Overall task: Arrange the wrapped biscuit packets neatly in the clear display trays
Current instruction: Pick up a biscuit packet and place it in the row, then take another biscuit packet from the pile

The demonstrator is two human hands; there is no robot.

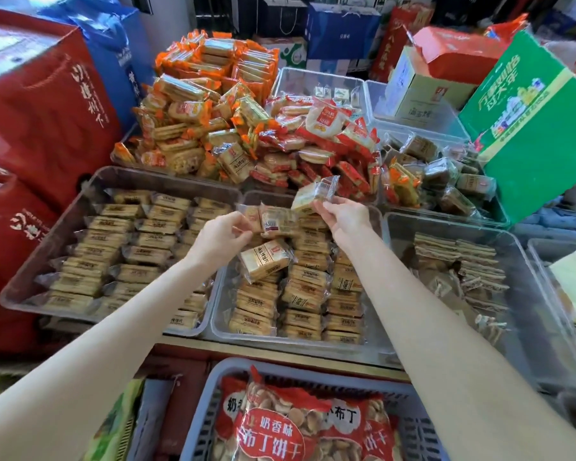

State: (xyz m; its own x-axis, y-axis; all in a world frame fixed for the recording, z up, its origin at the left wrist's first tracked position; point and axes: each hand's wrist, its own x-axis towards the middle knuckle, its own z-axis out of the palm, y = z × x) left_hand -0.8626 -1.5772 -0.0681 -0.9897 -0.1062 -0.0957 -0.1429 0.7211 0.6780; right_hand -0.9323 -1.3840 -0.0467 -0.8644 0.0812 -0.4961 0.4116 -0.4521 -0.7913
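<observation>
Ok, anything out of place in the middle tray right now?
Yes. One biscuit packet lies tilted on top of the neat rows in the middle tray, below the left hand. Each hand holds a packet above it; the right hand pinches one by its wrapper.

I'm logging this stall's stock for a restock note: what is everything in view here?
Left clear tray: one, rows of tan packets, front left.
Middle clear tray: one, tan packets in rows, one loose packet tilted on top.
Right clear tray: one, brownish packets, partly filled.
Orange packets: a heap, back centre.
Red packets: a heap, right of the orange ones.
Green box: one, back right.
Red cartons: several, left.
Grey basket: one, bottom, holding red biscuit bags.
Left hand: holds packets.
Right hand: pinches a clear-wrapped packet.
</observation>
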